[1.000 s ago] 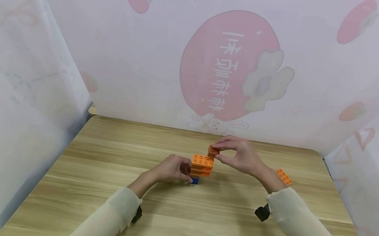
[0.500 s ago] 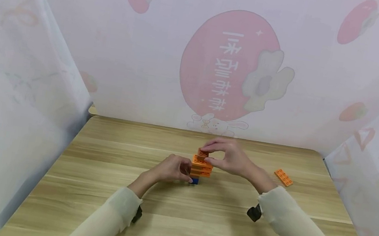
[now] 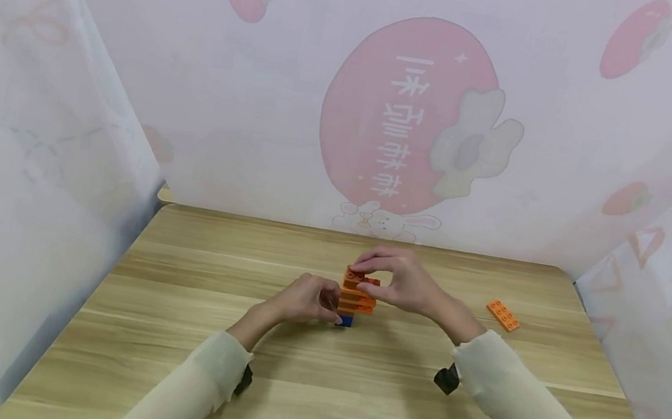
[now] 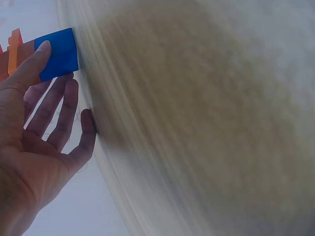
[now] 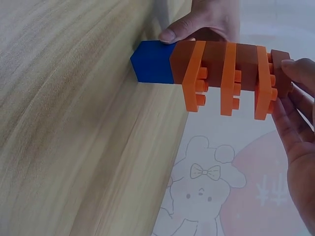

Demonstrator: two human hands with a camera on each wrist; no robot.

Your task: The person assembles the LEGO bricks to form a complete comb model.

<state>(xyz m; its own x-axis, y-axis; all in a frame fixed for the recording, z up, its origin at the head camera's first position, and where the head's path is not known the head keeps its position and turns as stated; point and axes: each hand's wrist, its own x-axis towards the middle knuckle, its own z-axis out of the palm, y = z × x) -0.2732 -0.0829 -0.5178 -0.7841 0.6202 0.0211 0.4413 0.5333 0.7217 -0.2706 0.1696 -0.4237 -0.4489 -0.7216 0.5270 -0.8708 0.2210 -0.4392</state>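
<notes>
A tower of building bricks stands upright on the table, with a blue brick (image 5: 153, 62) at its foot. Above it, brown bricks (image 5: 215, 61) alternate with wider orange plates (image 5: 228, 81) that jut out to one side. My left hand (image 3: 302, 299) pinches the tower low down, its thumb on the blue brick. At the top, my right hand (image 3: 409, 282) pinches a reddish-brown brick (image 3: 354, 276) between thumb and fingers. That brick sits against the uppermost orange plate; whether it is fully pressed on, I cannot tell.
A loose orange plate (image 3: 503, 315) lies on the wooden table (image 3: 355, 413), right of the tower. Patterned white curtains (image 3: 245, 113) close off the back and both sides. A black wrist device (image 3: 447, 379) shows under the right sleeve.
My right hand has moved left and slightly down, bringing the brown brick from beside the tower onto the left part of its top plate. The left hand has stayed in place.
</notes>
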